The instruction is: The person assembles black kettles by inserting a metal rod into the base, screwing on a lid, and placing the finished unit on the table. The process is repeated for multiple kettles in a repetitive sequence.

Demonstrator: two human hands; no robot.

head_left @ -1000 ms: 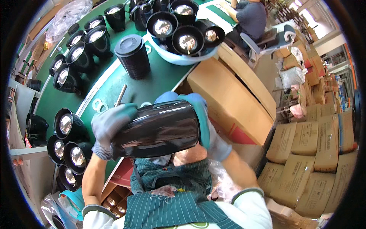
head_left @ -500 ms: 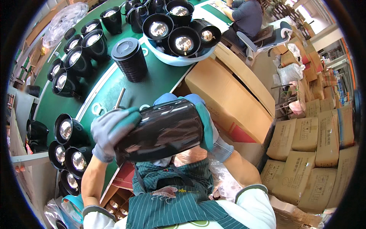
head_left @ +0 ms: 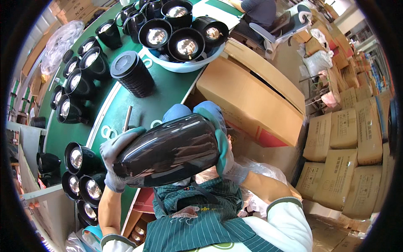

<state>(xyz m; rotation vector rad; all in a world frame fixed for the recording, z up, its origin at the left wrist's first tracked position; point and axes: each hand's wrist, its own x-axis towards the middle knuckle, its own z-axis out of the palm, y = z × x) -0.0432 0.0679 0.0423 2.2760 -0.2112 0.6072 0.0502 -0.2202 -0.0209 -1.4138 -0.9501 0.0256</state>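
I hold a glossy black kettle body [head_left: 170, 150] lying on its side just above my lap. My left hand [head_left: 114, 156], in a grey glove, grips its narrower end at the left. At the wider end on the right, my right hand [head_left: 221, 140], gloved in teal and grey, is cupped over the rim. My blue-clad knee [head_left: 178, 111] shows just beyond the body. A short metal rod [head_left: 127, 119] and white rings [head_left: 108, 132] lie on the green table [head_left: 168, 88] ahead of my left hand.
Several black kettle bodies with shiny insides stand along the table's left side [head_left: 77, 82] and near my left elbow [head_left: 79, 157]. A stack of black lids [head_left: 131, 73] and a pale blue basin [head_left: 184, 65] of kettle bodies sit farther off. An open cardboard box [head_left: 252, 101] is at my right; another person [head_left: 258, 10] sits beyond.
The kettle body has tilted slightly, its right end rising, and my hands shifted with it. Nothing was let go.
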